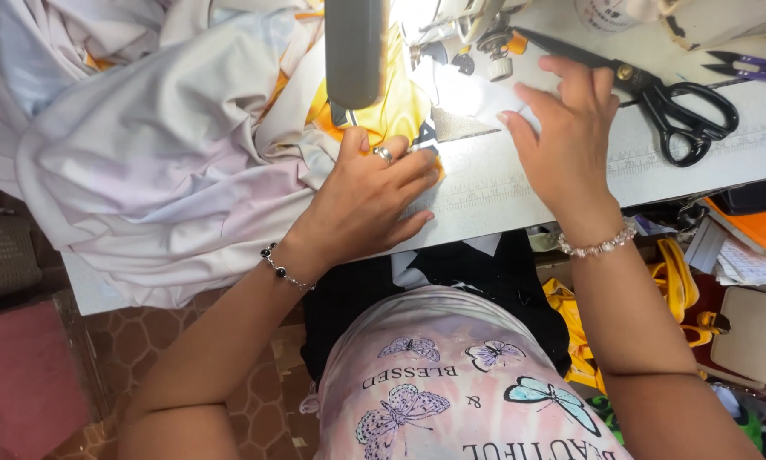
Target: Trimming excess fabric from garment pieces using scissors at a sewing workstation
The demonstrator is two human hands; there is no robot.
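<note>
Fabric (170, 162), pale and bunched, spills off the sewing table (698, 162); left hand (370, 196) presses it flat, fingers spread open, beside yellow cloth (400, 102). Right hand (566, 140) rests open-fingered near black scissors (673, 106). Grey basket (4, 255), contents unclear.

I saw the fabric (170, 162) heaped left of my left hand (370, 200), the scissors (656, 94) lying just right of my right hand (566, 140).
</note>
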